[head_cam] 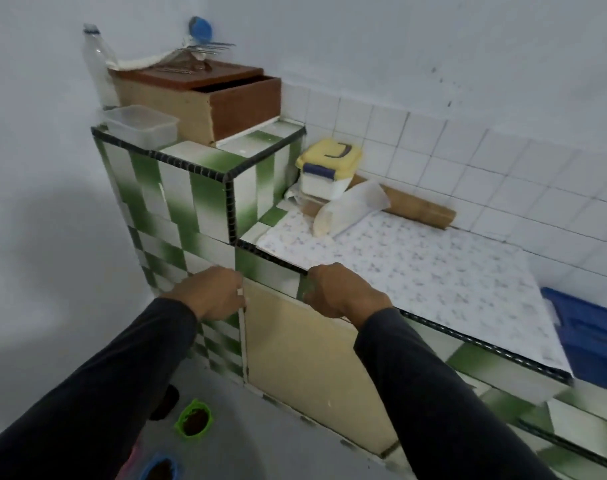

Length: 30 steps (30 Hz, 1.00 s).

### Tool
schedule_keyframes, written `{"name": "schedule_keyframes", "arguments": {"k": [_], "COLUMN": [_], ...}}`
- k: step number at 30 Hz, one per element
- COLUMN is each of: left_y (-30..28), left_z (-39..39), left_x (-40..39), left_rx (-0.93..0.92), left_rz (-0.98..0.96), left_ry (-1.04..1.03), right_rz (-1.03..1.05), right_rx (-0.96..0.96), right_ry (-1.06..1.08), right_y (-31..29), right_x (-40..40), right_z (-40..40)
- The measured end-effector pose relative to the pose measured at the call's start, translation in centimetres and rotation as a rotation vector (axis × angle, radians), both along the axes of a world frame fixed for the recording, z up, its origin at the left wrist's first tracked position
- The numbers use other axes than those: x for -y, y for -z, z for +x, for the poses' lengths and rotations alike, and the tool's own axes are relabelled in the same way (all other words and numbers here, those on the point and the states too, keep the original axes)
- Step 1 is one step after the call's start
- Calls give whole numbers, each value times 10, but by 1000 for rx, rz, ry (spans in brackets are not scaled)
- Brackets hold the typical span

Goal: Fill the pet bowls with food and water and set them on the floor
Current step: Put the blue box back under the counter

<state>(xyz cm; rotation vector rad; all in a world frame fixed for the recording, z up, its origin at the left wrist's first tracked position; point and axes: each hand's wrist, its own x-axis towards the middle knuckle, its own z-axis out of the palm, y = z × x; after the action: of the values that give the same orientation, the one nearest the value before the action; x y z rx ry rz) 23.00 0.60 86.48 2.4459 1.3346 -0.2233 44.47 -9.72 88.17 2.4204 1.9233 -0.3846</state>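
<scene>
Two pet bowls stand on the grey floor at the lower left, a green bowl [193, 422] and a blue bowl [158, 469], each with brown food inside. The blue one is cut off by the frame's bottom edge. Above them is a cream cabinet door [305, 362] under the tiled counter. My left hand [212, 292] has its fingers curled at the door's upper left edge and pinches it. My right hand [347, 292] curls its fingers over the door's top edge, just below the counter's rim. Both arms wear dark sleeves.
The counter [433, 271] carries a patterned sheet, a yellow-lidded box [326, 168], a paper wrap and a wooden roller [419, 206]. A blue crate [593, 337] sits at the right. The raised ledge holds a clear tub [141, 128], a bottle and a brown box [222, 98].
</scene>
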Motion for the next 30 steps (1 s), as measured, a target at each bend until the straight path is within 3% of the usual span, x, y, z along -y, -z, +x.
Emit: {"name": "schedule_keyframes", "arguments": {"k": [16,30], "left_y": [3,17], "left_z": [259,436], "left_x": [193,337], "left_rx": [-127,-119], "left_rz": [39,38], "left_ry": [433,807], "right_rz": [10,4], "right_rx": [-63,-92], "right_ry": [380,780], "right_y": [16,37], "right_x": [266,454], "right_z": [201,297]}}
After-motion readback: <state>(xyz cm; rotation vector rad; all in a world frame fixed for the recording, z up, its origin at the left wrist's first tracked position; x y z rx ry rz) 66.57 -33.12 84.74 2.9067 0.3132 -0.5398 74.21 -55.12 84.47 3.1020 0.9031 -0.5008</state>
